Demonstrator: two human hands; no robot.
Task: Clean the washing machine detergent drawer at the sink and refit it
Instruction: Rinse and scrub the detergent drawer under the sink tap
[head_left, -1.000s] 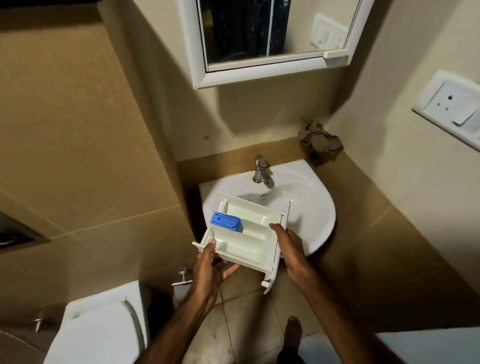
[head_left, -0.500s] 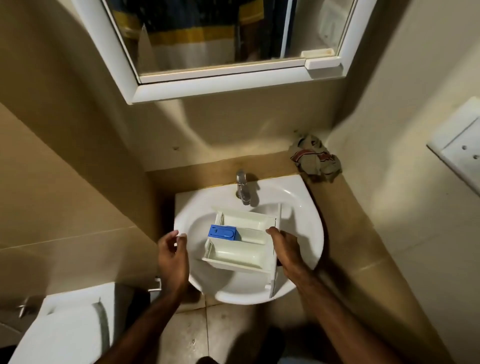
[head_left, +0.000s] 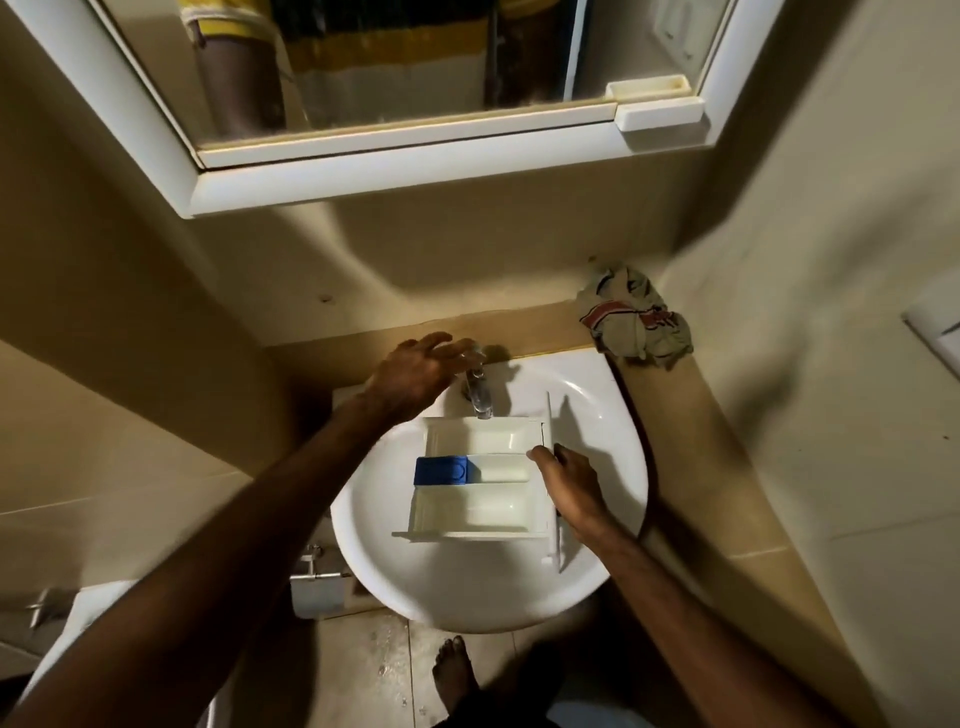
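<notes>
The white detergent drawer with a blue insert lies across the white sink basin, its far end under the spout of the chrome tap. My right hand grips the drawer's right side by its front panel. My left hand is stretched out over the tap's top, fingers spread and loosely bent; whether it touches the handle is unclear. No water is visible from the spout.
A crumpled cloth lies on the ledge at the sink's back right. A white-framed mirror cabinet overhangs the sink. A toilet-paper holder is on the wall at lower left. My bare foot stands below the basin.
The drawer came down from in front of the sink into the basin under the tap. My left hand let go of it, passed the sink's left rim and reached up to the tap.
</notes>
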